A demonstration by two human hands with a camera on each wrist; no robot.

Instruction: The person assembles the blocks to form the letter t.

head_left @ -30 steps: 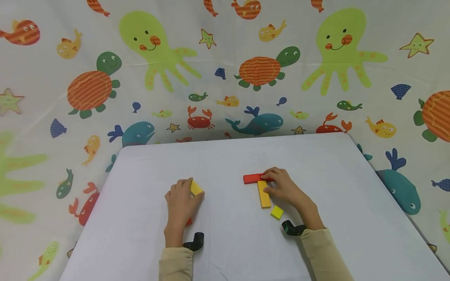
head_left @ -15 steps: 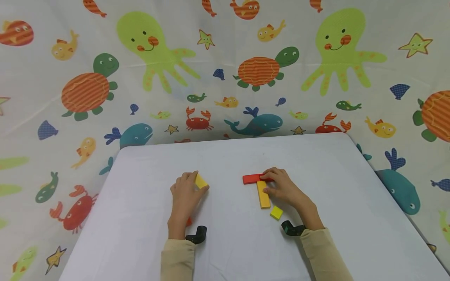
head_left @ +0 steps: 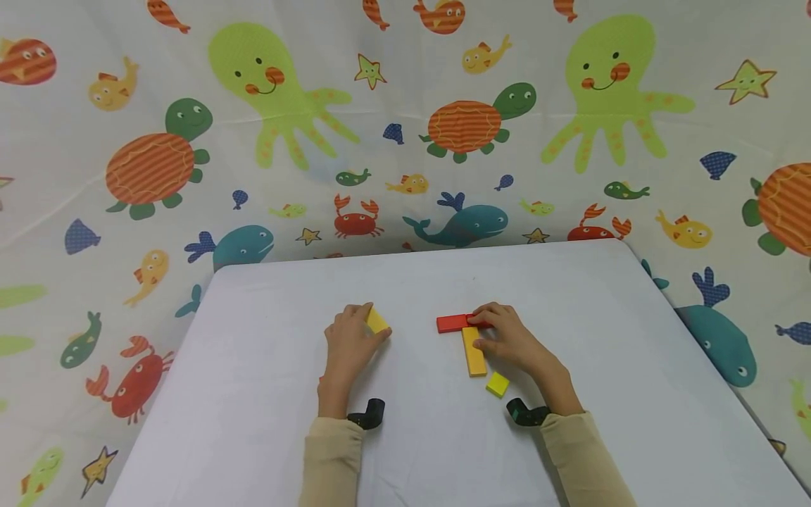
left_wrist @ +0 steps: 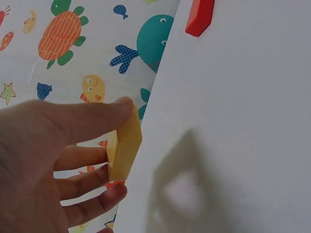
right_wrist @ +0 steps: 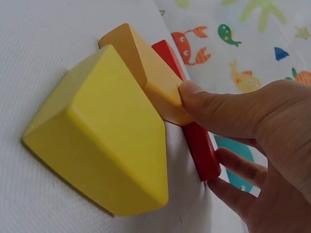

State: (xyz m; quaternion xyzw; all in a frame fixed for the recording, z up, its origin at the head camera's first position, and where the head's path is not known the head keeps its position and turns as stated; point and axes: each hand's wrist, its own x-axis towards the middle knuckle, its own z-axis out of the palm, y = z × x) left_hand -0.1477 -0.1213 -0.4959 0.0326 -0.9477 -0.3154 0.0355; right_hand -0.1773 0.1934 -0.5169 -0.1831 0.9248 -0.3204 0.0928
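My left hand [head_left: 350,345] pinches a yellow block [head_left: 377,321] between thumb and fingers. In the left wrist view the yellow block [left_wrist: 125,145] is held with a shadow cast on the white cloth. To the right, my right hand [head_left: 512,339] has its thumb against a long yellow-orange block [head_left: 474,353] and its fingers at the end of a red block [head_left: 478,320], mostly covered by the hand. Another red block [head_left: 450,324] lies end to end with it, forming a bar above the yellow-orange block. A small bright yellow block [head_left: 497,385] lies close below.
A sliver of a red block [head_left: 321,379] shows beside the left wrist; a red block [left_wrist: 200,18] also appears in the left wrist view. The white table [head_left: 253,436] ends at a sea-animal curtain [head_left: 393,183]. Each wrist wears a black camera [head_left: 369,414].
My left hand has moved right and slightly away from me with the yellow block, towards the other blocks. The right hand and the blocks at it stay put.
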